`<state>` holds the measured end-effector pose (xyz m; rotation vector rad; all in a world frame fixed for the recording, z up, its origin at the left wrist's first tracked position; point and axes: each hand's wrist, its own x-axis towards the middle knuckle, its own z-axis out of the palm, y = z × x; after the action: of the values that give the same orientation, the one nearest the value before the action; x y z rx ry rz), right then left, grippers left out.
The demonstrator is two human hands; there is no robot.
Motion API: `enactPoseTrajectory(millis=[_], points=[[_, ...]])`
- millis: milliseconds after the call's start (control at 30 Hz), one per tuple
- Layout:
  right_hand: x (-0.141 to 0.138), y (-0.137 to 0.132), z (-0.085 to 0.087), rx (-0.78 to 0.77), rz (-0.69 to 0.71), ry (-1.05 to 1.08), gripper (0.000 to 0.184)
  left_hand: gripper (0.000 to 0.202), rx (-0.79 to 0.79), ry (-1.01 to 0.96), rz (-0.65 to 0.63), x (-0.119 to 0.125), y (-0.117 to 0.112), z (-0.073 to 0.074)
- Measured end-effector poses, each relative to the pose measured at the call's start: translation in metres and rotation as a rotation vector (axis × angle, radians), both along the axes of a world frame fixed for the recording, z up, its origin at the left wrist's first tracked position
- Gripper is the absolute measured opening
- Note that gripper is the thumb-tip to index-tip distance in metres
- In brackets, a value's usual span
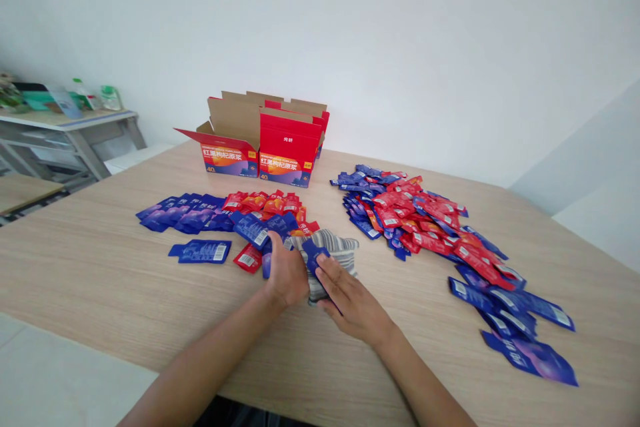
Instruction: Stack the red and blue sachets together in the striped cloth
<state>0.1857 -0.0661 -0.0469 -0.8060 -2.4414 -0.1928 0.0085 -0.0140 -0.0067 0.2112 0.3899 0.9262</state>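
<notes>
My left hand (286, 275) and my right hand (350, 300) meet at the middle of the wooden table (100, 280). Both close on a grey striped cloth pouch (327, 243). A blue sachet (314, 255) sticks out between the hands at the pouch's mouth, under my right fingers. A spread of blue sachets (183, 213) and red sachets (263, 202) lies just beyond my left hand. One lone blue sachet (201, 251) rests to the left, with a red one (248, 258) beside my left hand.
Two open red cardboard boxes (265, 140) stand at the table's far side by the white wall. A large mixed heap of red and blue sachets (425, 220) runs along the right, ending in blue ones (525, 333) near the front edge. A cluttered side table (65, 120) stands far left.
</notes>
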Motion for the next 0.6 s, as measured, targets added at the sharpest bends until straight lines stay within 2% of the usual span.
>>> enactPoseTrajectory(millis=[100, 200, 333, 433, 533, 600], points=[[-0.002, 0.0, -0.003, -0.009, 0.018, 0.043, 0.075, 0.068, 0.015, 0.017, 0.043, -0.008, 0.01, 0.003], [-0.001, -0.002, -0.005, -0.076, 0.024, 0.119, 0.068, 0.072, 0.023, 0.01, 0.013, -0.008, 0.012, 0.0], [0.002, -0.005, 0.002, -0.176, 0.003, 0.202, 0.058, 0.085, 0.041, -0.079, -0.093, 0.0, 0.003, -0.006], [0.002, -0.006, 0.009, -0.146, -0.024, 0.149, 0.051, 0.091, 0.057, -0.122, -0.142, 0.01, -0.01, -0.009], [0.0, -0.006, 0.013, -0.135, -0.051, 0.065, 0.054, 0.091, 0.06, -0.096, -0.199, 0.018, -0.022, -0.011], [-0.001, -0.005, 0.013, -0.136, -0.058, 0.036, 0.065, 0.093, 0.055, -0.085, -0.242, 0.02, -0.026, -0.012]])
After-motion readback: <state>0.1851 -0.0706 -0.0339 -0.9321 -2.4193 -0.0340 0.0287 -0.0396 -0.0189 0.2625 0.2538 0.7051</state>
